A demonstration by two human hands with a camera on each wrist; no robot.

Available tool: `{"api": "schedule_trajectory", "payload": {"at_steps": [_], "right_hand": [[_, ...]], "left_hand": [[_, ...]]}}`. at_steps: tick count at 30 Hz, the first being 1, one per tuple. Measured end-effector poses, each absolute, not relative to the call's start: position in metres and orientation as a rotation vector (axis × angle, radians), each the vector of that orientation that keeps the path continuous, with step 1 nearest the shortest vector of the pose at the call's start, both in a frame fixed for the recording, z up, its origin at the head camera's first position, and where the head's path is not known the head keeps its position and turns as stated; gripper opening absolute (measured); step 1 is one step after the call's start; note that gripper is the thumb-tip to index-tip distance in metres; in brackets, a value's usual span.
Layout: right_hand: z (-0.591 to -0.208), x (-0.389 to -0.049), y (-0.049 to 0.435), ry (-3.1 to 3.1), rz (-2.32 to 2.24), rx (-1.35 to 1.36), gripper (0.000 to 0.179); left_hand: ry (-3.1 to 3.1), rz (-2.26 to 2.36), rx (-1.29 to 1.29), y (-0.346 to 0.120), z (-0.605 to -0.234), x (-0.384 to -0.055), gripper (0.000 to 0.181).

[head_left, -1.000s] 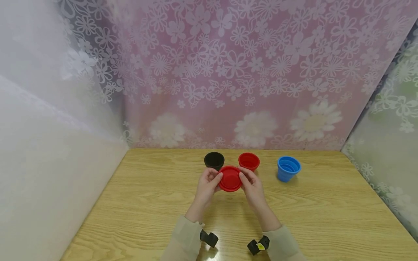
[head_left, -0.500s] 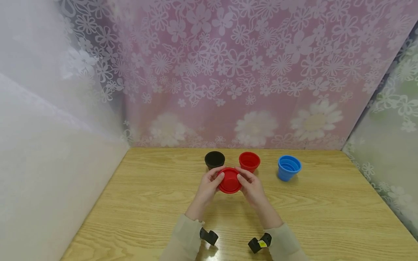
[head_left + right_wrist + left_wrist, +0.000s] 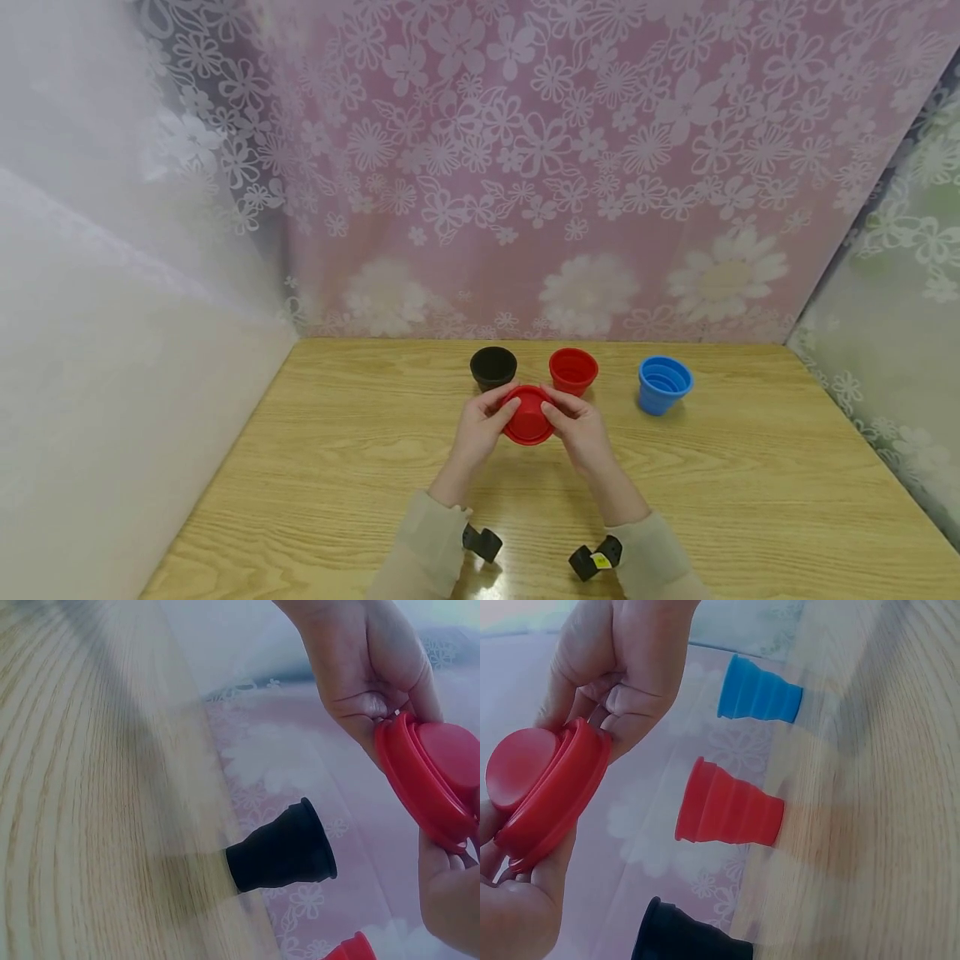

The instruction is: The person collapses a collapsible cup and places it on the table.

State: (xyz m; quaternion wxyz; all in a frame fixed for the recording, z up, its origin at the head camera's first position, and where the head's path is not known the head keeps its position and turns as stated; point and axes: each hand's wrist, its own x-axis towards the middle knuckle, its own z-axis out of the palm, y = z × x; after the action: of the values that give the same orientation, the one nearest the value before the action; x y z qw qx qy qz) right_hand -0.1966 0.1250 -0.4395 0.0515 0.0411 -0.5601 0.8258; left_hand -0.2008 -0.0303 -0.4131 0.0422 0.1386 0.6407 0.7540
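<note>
- Red disc (image 3: 528,419), round and ringed, is held between both hands, clear of the wood-grain tabletop (image 3: 360,467); its face tilts toward the head camera.
- Left hand (image 3: 480,425) pinches one edge, thumb on the near face and fingers curled behind the rim.
- Right hand (image 3: 583,427) grips the opposite edge in the same way.
- Just beyond the hands, a black cup (image 3: 492,365) and a red cup (image 3: 573,371) stand upright, apart from each other; a ribbed blue cup (image 3: 663,387) stands farther right.
- Light sleeves (image 3: 427,537) cover the forearms, with a black wrist device (image 3: 483,544) at each cuff.
- Pink floral curtain (image 3: 480,217) hangs behind the tabletop's far edge.
</note>
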Motion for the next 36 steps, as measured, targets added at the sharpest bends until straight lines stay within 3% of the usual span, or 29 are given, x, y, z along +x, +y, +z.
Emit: {"api": "schedule_trajectory", "payload": {"at_steps": [13,29,36], "right_hand": [[-0.434,-0.197,0.117,-1.875,2.24,-0.044,0.035],[-0.435,-0.193,0.113,-2.043,1.855,0.077,0.018],[-0.428,-0.187,0.108,-2.054,1.785,0.097,0.016]], "left_hand": [[2.188,2.287,0.551,-0.027,-0.412,-0.199,0.028],[2.456,2.164,0.642,-0.025,-0.409,-0.194,0.019],[2.585,2.1,0.68,-0.023,-0.437,-0.211,0.018]]}}
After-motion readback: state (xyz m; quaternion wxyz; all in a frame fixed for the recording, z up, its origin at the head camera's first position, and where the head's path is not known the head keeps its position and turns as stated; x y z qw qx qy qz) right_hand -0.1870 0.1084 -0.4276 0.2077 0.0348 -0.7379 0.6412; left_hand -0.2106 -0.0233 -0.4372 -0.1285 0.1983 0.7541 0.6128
